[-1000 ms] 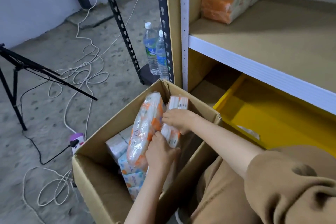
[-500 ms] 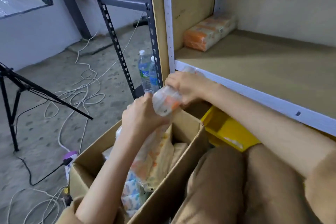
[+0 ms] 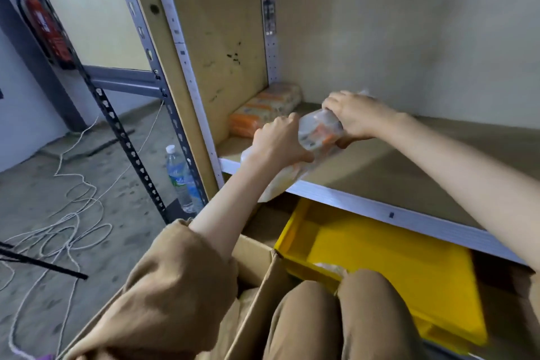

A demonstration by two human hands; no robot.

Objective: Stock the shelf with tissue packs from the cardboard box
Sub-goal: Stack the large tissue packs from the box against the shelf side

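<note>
Shelf (image 3: 409, 166), tissue pack (image 3: 318, 133) lifted from box

Both bare forearms reach forward and up from rolled tan sleeves, the left hand (image 3: 277, 140) curled knuckles-up with fingers closed around the near end of a pack (image 3: 318, 131), the right hand (image 3: 353, 117) clamped palm-down over its far end, above the knees.
</note>
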